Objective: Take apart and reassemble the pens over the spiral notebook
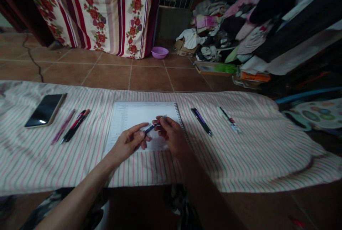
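Observation:
Both my hands hold one slim dark blue pen [151, 128] over a spiral notebook [120, 116]. My left hand [131, 138] pinches its lower left end between thumb and fingers. The upper right end, with some red and a pale tip, is gripped by the fingers of my right hand [170, 132]. Printed lines show on the notebook's left side, and its spiral runs along the right edge. Right of the notebook lie a black and purple pen [201, 121] and a pale pen with a dark part [229, 120].
Left of the notebook are a purple pen [63, 127], red and black pens [75, 126] side by side, and a phone [45, 110]. A striped cloth [91, 166] covers the low table. Beyond it are a purple basin [159, 52], a floral curtain [107, 12] and piled clothes [211, 23].

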{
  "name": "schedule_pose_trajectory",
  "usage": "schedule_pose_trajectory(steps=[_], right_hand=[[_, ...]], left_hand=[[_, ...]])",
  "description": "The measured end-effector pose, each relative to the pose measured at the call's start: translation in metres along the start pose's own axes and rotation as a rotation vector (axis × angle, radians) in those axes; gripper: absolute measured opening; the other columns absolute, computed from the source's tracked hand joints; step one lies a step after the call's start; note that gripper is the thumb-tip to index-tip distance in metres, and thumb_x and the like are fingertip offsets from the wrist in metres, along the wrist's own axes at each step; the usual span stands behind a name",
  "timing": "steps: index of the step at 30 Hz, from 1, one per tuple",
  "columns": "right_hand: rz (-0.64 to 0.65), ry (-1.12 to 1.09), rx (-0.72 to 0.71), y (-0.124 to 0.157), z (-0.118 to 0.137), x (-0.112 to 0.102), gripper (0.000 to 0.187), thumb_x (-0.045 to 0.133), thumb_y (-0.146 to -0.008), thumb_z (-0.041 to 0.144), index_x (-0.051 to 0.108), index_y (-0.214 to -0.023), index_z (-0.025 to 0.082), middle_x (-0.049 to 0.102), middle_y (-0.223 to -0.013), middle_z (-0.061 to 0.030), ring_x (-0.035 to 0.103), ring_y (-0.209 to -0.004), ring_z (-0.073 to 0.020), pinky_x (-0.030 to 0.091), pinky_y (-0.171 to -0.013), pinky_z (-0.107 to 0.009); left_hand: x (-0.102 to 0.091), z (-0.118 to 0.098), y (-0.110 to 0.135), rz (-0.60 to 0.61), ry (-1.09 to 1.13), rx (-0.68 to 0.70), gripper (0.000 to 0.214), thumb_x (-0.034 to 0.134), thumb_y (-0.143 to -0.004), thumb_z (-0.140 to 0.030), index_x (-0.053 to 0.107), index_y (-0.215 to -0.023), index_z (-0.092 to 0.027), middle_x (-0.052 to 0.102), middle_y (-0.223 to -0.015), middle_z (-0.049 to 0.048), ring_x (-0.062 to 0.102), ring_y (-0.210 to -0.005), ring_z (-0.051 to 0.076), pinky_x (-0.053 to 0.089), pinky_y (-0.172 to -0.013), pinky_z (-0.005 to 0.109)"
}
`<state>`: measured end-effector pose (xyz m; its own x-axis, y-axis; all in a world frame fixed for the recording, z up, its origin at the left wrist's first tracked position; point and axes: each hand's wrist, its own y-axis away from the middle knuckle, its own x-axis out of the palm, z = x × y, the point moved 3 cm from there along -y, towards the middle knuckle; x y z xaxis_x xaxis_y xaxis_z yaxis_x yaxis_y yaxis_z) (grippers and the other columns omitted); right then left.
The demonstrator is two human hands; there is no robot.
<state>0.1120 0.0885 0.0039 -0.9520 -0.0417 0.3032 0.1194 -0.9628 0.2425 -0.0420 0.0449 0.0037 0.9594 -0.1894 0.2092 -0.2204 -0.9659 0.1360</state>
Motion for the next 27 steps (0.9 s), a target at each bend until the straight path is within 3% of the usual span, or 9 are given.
schedule_pose_trajectory(steps=[4,9,15,20,27], right_hand=[[-0.074,-0.180,0.063,-0.002,0.002,-0.004,0.028,0.073,-0.064,0.035,0.067,-0.084,0.016,0.069,-0.073,-0.0002,0.054,-0.052,-0.0030,0.039,-0.044,-0.011],[-0.089,-0.278,0.086,-0.003,0.003,-0.003,0.025,0.076,-0.061,0.030,0.067,-0.078,0.013,0.067,-0.066,0.0002,0.051,-0.048,-0.0020,0.041,-0.043,-0.010],[-0.044,-0.324,0.111,-0.002,0.001,0.000,0.025,0.076,-0.060,0.029,0.066,-0.077,0.013,0.070,-0.071,-0.0033,0.049,-0.043,-0.0008,0.041,-0.040,-0.009],[-0.076,-0.330,0.103,-0.001,0.001,0.004,0.028,0.078,-0.058,0.030,0.065,-0.075,0.013,0.068,-0.067,-0.0012,0.047,-0.042,-0.0004,0.039,-0.038,-0.009],[-0.118,-0.281,0.076,-0.001,-0.001,0.008,0.031,0.076,-0.057,0.037,0.064,-0.075,0.015,0.064,-0.066,0.0006,0.045,-0.043,-0.0022,0.035,-0.038,-0.014]], left_hand=[[0.007,-0.006,0.004,0.194,0.180,0.035,0.045,0.057,-0.083,-0.036,0.055,-0.121,-0.012,0.065,-0.090,0.0133,0.059,-0.076,0.018,0.040,-0.059,0.027],[0.013,-0.008,0.009,0.286,0.261,0.036,0.044,0.063,-0.079,-0.028,0.056,-0.122,-0.017,0.063,-0.107,0.0137,0.059,-0.085,0.019,0.042,-0.066,0.028],[0.018,-0.007,0.007,0.245,0.299,0.027,0.040,0.068,-0.076,-0.021,0.061,-0.115,-0.020,0.067,-0.094,0.0082,0.061,-0.083,0.017,0.044,-0.067,0.026],[0.019,-0.005,0.008,0.165,0.266,0.055,0.039,0.070,-0.073,-0.022,0.063,-0.112,-0.017,0.068,-0.082,0.0065,0.061,-0.073,0.015,0.046,-0.064,0.026],[0.028,-0.008,0.016,0.061,-0.057,0.185,0.036,0.057,-0.083,-0.032,0.058,-0.115,-0.016,0.065,-0.080,0.0048,0.061,-0.069,0.014,0.050,-0.067,0.028]])
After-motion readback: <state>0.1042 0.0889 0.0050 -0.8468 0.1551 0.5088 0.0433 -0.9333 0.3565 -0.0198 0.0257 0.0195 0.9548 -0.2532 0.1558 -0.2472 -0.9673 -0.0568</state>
